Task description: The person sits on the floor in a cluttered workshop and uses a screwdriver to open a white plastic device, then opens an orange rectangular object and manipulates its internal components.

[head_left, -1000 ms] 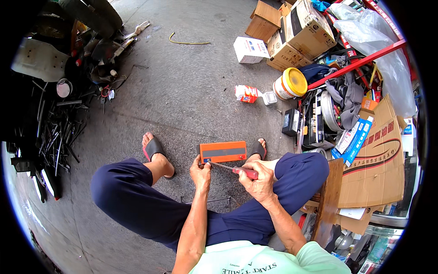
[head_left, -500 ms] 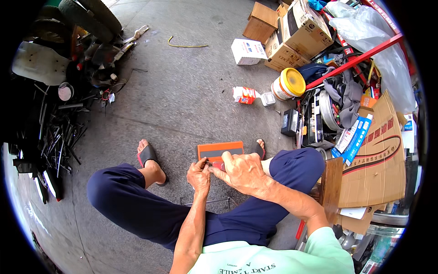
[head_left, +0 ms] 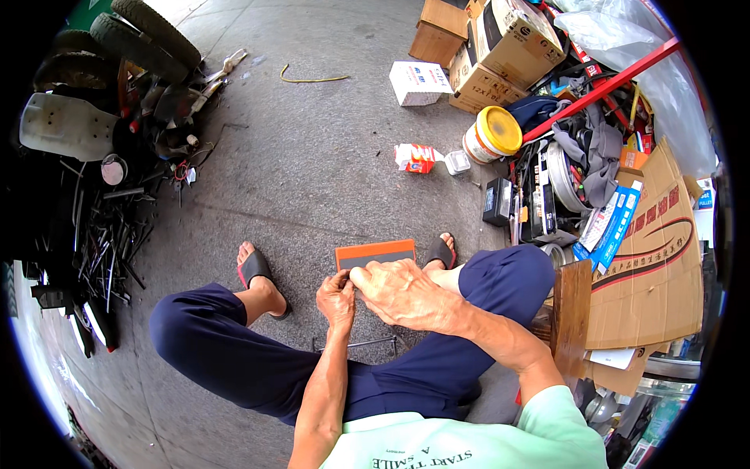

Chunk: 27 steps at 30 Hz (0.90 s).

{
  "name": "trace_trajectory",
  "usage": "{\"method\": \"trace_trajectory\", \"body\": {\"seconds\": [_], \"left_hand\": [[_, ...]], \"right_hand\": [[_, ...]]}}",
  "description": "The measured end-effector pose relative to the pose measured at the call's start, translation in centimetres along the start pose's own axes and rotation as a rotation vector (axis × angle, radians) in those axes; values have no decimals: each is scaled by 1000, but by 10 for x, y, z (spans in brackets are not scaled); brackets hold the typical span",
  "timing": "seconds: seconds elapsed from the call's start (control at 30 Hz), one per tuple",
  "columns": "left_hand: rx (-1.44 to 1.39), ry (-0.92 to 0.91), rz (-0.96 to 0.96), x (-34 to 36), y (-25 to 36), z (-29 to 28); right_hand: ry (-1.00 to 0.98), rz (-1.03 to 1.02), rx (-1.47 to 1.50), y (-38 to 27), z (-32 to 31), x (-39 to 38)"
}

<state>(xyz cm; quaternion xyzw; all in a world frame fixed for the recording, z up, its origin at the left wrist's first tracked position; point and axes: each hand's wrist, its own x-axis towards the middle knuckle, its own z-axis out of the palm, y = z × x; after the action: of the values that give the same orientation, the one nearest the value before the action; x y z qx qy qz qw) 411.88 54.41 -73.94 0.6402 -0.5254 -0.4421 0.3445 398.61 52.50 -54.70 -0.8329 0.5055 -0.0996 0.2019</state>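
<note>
My left hand (head_left: 337, 300) is closed, its thumb and fingertips pinching something small and dark that I cannot make out. Right against it, my right hand (head_left: 410, 295) is closed too, seen from its back. Its fingers cover what it grips; a red handle showed in it half a second ago. Just beyond both hands is an orange board (head_left: 375, 248) with a dark grey face, its near edge hidden by my fingers. Below my hands, between my thighs, a thin metal rod frame (head_left: 367, 342) shows near the floor.
Dark metal scraps (head_left: 109, 246) and old tyres (head_left: 144, 47) are heaped at left. On the right stand cartons (head_left: 519, 47), a yellow-lidded bucket (head_left: 494, 134), a black battery (head_left: 497, 202) and a flattened cardboard sheet (head_left: 644, 266). A red-and-white carton (head_left: 416, 158) lies ahead.
My right hand has shifted slightly left and rolled over, hiding the red handle that showed before. My left hand has moved a little left. The view has tilted slightly.
</note>
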Motion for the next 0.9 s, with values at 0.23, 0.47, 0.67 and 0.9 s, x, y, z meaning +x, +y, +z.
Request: {"method": "trace_trajectory", "body": {"seconds": [0.23, 0.47, 0.67, 0.9], "left_hand": [[56, 85, 190, -1, 3, -2], [-1101, -202, -38, -17, 34, -8], [92, -28, 162, 0, -1, -6], [7, 2, 84, -2, 25, -14]], "right_hand": [[508, 83, -19, -20, 26, 10], [888, 322, 918, -60, 86, 26], [798, 280, 1051, -49, 64, 26], [440, 228, 1066, -34, 61, 34]]}}
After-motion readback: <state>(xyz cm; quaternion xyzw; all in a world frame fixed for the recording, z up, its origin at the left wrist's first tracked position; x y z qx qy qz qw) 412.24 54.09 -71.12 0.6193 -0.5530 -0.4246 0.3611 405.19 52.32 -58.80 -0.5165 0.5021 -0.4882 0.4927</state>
